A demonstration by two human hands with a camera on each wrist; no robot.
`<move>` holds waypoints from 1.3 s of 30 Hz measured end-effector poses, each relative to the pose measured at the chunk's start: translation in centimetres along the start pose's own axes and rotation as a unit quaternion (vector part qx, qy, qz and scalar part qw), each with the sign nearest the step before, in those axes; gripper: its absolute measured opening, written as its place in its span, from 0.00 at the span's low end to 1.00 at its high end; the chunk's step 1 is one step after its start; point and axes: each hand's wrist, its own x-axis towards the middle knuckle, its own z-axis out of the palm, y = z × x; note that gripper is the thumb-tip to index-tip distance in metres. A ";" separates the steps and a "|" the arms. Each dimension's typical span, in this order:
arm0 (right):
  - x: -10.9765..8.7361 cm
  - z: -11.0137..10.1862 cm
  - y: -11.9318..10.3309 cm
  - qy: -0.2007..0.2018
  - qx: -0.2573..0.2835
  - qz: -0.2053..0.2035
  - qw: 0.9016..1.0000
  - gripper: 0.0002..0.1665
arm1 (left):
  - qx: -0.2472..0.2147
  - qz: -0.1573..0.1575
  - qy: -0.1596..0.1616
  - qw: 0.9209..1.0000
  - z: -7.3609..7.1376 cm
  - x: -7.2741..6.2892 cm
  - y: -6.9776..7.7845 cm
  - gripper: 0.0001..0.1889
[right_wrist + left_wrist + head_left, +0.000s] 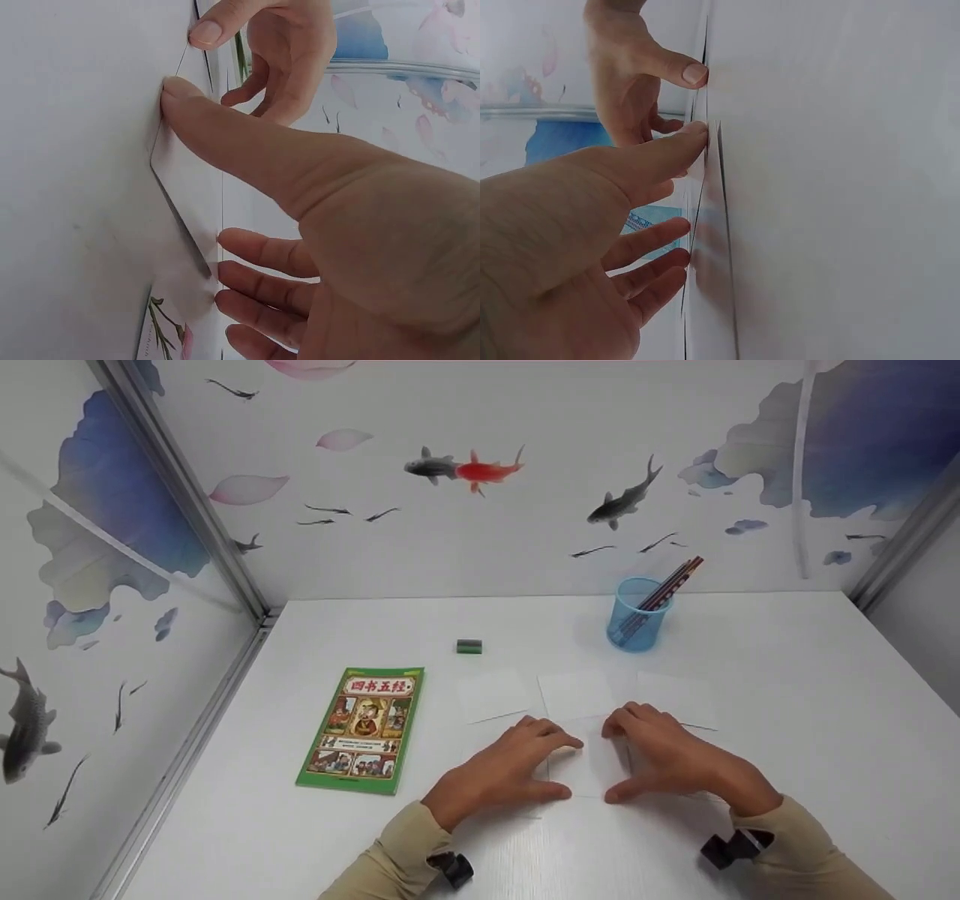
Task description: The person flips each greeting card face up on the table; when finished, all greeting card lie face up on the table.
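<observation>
A thin white card (585, 772) lies flat on the white table between both hands. My left hand (517, 765) is at its left side, thumb tip near the front corner and the other fingers reaching toward the far part. On the opposite side, my right hand (660, 754) has its thumb at the near edge and its fingertips on the far side. Fingers of both hands are spread and only slightly bent. Behind lies a row of similar white cards: a left one (495, 697), a middle one (581, 694) and a right one (664, 690). More card edges show partly under the hands.
A green-bordered book (364, 731) lies to the left. Farther back are a small green-and-grey block (469, 646) and a blue mesh cup (637, 619) holding several pencils. A card with a flower print (166, 322) shows in the right wrist view. Printed wall panels (525, 555) enclose the table.
</observation>
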 end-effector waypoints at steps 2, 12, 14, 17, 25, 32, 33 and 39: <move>0.0 0.0 0.0 0.000 0.016 -0.001 1.000 0.51 | -0.006 0.007 0.008 1.000 0.0 0.0 0.0 0.30; 0.4 -0.6 0.0 0.087 0.179 -0.022 0.980 0.24 | -0.099 0.010 0.091 0.991 0.1 0.3 0.9 0.22; 0.4 -0.5 -0.2 0.109 0.215 -0.024 0.970 0.23 | -0.156 0.009 0.094 0.983 0.1 0.4 1.1 0.24; 0.4 -0.5 -0.8 0.118 0.260 -0.039 0.957 0.25 | -0.247 0.003 0.093 0.965 0.3 0.5 1.3 0.29; 0.5 0.0 -1.6 0.093 0.295 -0.100 0.945 0.24 | -0.358 -0.045 0.107 0.926 0.6 0.8 1.7 0.32; 0.8 0.9 -1.7 0.152 0.242 -0.144 0.947 0.22 | -0.371 -0.026 0.103 0.923 0.8 0.6 1.2 0.25; 0.8 1.0 -1.6 0.162 0.234 -0.142 0.948 0.24 | -0.367 -0.021 0.101 0.924 0.8 0.6 1.1 0.24; 1.0 0.9 -1.1 0.216 0.169 -0.107 0.956 0.35 | -0.373 -0.012 0.102 0.922 0.8 0.6 0.7 0.23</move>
